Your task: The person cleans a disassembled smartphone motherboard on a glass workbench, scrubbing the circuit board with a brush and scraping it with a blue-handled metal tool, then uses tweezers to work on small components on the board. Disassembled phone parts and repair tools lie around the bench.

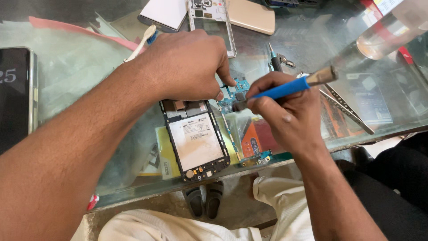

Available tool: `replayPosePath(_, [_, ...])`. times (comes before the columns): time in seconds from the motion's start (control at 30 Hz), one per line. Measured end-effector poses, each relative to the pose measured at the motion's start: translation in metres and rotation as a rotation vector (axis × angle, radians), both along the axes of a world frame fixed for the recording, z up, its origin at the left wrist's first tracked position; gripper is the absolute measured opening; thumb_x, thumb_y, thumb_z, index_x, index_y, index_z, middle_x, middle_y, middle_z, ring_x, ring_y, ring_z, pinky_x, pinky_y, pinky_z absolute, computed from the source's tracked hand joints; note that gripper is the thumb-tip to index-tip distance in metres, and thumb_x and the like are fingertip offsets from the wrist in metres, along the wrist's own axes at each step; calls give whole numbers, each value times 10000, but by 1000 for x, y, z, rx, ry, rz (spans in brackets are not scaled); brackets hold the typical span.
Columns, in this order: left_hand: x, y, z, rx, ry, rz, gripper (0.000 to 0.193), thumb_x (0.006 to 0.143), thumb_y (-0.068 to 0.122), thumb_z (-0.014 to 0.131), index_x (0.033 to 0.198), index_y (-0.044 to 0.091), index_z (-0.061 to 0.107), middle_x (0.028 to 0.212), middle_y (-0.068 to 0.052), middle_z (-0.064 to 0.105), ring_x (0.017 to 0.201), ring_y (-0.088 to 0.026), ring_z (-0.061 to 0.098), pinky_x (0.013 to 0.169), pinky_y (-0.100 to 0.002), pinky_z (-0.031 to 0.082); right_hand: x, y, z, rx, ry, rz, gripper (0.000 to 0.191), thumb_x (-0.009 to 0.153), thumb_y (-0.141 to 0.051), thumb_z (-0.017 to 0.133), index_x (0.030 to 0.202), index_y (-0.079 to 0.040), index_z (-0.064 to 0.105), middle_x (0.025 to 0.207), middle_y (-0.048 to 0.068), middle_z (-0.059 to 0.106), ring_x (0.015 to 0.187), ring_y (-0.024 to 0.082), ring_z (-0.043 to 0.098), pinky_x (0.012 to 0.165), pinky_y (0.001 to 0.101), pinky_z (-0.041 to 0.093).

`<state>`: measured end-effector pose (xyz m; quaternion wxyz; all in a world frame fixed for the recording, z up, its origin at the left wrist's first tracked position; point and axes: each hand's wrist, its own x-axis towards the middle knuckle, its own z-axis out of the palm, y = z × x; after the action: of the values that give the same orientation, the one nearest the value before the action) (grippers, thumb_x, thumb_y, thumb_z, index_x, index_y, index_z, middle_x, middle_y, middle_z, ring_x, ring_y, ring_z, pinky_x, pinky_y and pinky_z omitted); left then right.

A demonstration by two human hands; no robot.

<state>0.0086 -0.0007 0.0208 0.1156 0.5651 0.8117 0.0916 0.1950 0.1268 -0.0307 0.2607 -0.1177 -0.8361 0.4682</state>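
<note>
Left hand (187,67) is pinching down on a teal circuit board (235,91) lying on the glass table (312,40) — right hand (285,111) is gripping a blue-handled brush (285,89), bristles touching the board beside the opened phone (195,139).

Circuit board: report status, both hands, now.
Left hand pins the blue circuit board on the glass table. Right hand grips a blue-handled brush, tip at the board. Opened phone alongside.
</note>
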Motion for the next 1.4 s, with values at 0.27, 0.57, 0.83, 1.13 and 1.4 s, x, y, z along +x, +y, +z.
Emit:
replayPosePath(0.27, [2, 0, 0, -19, 8, -23, 387, 698, 323, 880, 1075, 401, 835, 967, -41, 776, 922, -276, 735, 788, -448, 579, -1, 0, 3, 51, 20, -87, 141, 848, -49, 598, 864, 14, 724, 729, 30, 689, 661, 76, 632, 604, 217, 495])
replayPosePath(0.57, [1, -1, 1, 21, -15, -9, 393, 647, 298, 868, 1031, 369, 820, 928, -60, 770, 890, -291, 734, 776, -461, 577, -2, -2, 3, 10, 68, -112, 110, 859, -72, 651, 884, 17, 712, 725, 23, 671, 656, 70, 599, 601, 215, 467])
replayPosePath(0.83, [1, -2, 2, 1, -15, -12, 384, 650, 293, 853, 1024, 372, 821, 901, -58, 776, 880, -283, 738, 774, -461, 579, -2, -4, 4, 63, 40, -153, 123, 852, -83, 647, 894, -6, 733, 742, 19, 699, 653, 66, 626, 581, 219, 469])
replayPosePath(1.13, [3, -1, 2, -4, 5, 0, 405, 655, 272, 850, 1047, 365, 812, 900, -69, 775, 864, -284, 744, 784, -453, 581, -4, -3, 2, 23, 66, -125, 109, 886, -61, 668, 947, 0, 733, 771, 28, 711, 700, 73, 669, 627, 216, 532])
replayPosePath(1.4, [2, -1, 2, 10, -11, -11, 406, 643, 263, 846, 1037, 355, 820, 905, -78, 777, 883, -291, 741, 781, -461, 582, -4, -5, 5, 33, -42, -88, 114, 888, -81, 699, 954, 6, 733, 755, 40, 695, 670, 66, 615, 576, 207, 478])
